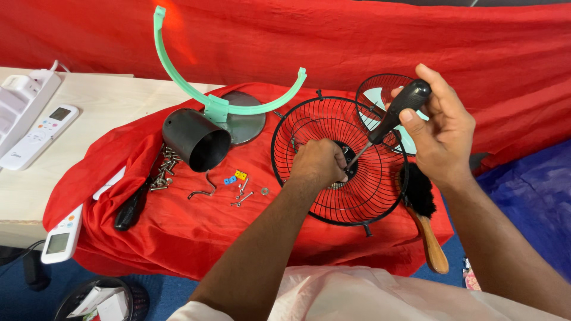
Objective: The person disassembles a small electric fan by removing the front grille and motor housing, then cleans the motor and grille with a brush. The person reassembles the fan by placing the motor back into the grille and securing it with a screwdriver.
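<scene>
My left hand (pixel 318 161) rests closed on the middle of a black wire fan grille (pixel 309 125), gripping its hub and holding the grille tilted up on the red cloth. My right hand (pixel 443 128) holds a black-handled screwdriver (pixel 395 116) whose tip points down-left into the hub beside my left fingers. A second wire grille (pixel 380 89) with pale fan blades stands behind it.
A black cylinder housing (pixel 196 139), a green curved bracket (pixel 229 101) on a round grey base, loose screws (pixel 163 172), small coloured parts (pixel 235 177), a wooden-handled brush (pixel 425 223), another black tool (pixel 131 208), two white remotes (pixel 38 137) and a power strip (pixel 21 95) lie around.
</scene>
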